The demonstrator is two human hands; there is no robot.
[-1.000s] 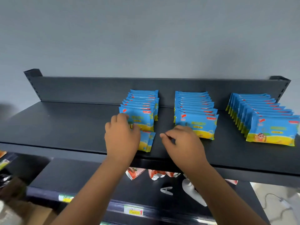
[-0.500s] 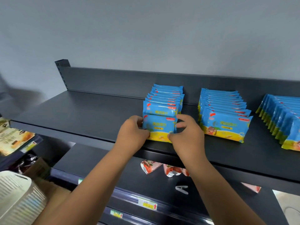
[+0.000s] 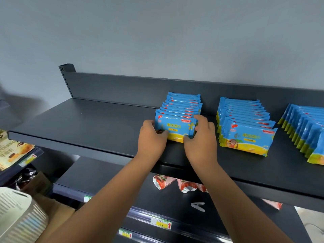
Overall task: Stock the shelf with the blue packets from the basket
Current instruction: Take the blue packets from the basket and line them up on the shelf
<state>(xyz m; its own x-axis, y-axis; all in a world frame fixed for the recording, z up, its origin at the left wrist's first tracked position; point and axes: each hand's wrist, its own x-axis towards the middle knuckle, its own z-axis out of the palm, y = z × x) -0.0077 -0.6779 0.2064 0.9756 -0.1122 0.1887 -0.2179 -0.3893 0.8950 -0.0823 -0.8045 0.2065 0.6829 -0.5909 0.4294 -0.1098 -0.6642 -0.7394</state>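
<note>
So my left hand grips the front blue packet by one end, right hand grips the other, near the shelf front edge.

The front packet is standing near the front edge of the top shelf, with the left hand gripping its left end and the right hand gripping its right end. Just behind the front packet, a row of packets is running back toward the shelf's rear wall. To the right of the front packet a second row is standing, and further right a third row is running off the frame edge. Below the front packet — on the lower shelf — pouches are lying, with a clip nearer the viewer. Far below and left of the front packet, a basket is sitting.
</note>
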